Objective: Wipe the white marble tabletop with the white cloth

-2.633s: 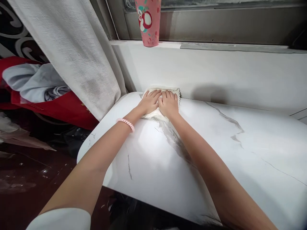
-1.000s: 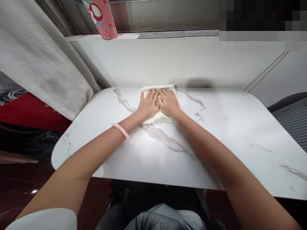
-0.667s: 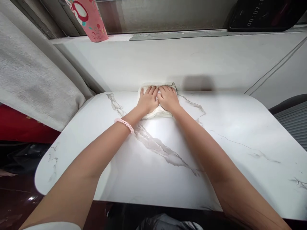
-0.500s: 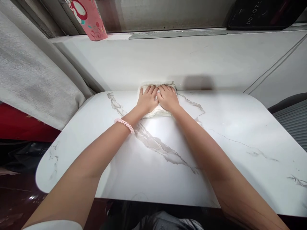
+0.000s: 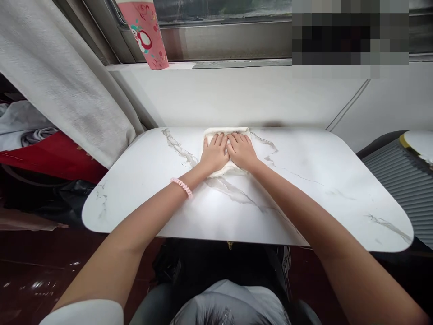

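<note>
A cream-white cloth lies on the white, grey-veined tabletop, its far edge by the wall. My left hand rests flat on the cloth's left part, fingers spread and pointing at the wall. Beside it, my right hand lies flat on the right part, thumb close to the left hand. Both palms press down from above, and neither hand grasps the cloth. The cloth's middle is hidden beneath them. A pink coiled band circles my left wrist.
A pink patterned cup stands on the window ledge. A grey curtain hangs at the left, above a red cloth item. A grey ribbed surface lies beyond the table's right end. The upper right is pixelated.
The view has shifted, showing more of the table and floor. The cloth's far edge, earlier up against the wall, now lies at the table's back edge. Both hands stay flat on it.
</note>
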The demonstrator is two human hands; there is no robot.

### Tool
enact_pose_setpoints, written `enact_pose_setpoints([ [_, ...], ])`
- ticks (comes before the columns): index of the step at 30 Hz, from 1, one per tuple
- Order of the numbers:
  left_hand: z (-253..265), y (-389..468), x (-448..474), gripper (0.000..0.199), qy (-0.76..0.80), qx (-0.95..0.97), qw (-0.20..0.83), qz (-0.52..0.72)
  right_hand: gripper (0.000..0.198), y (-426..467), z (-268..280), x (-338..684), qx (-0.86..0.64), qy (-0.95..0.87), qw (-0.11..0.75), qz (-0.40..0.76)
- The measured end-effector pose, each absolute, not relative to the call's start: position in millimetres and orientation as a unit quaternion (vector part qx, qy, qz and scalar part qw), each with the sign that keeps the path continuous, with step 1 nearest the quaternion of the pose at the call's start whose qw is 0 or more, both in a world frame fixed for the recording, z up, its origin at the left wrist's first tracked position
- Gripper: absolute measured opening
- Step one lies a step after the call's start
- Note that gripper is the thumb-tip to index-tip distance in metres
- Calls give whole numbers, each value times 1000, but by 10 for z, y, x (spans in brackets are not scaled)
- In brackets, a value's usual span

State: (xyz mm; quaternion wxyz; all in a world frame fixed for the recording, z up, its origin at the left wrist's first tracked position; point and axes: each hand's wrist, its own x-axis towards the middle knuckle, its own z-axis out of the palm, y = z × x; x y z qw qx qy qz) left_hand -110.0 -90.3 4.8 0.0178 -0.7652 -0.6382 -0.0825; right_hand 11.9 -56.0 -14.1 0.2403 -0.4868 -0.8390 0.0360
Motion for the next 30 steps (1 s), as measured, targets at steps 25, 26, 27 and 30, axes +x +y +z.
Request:
enact_pose_setpoints([
  [25,38,-2048,-267,61,-584,-806,-35,-93,50,-1778,20,1110,-465,-860,202,64],
  [26,36,-1964,-232,61,-583,-806,-36,-97,50,-1690,12,1144,-469,-857,205,63],
  [27,35,-1871,-193,60,-582,-805,-36,-103,49,-1594,1,1181,-472,-855,206,61],
  [30,34,-1547,-67,59,-584,-802,-37,-117,49,-1258,-45,1295,-481,-853,196,45],
])
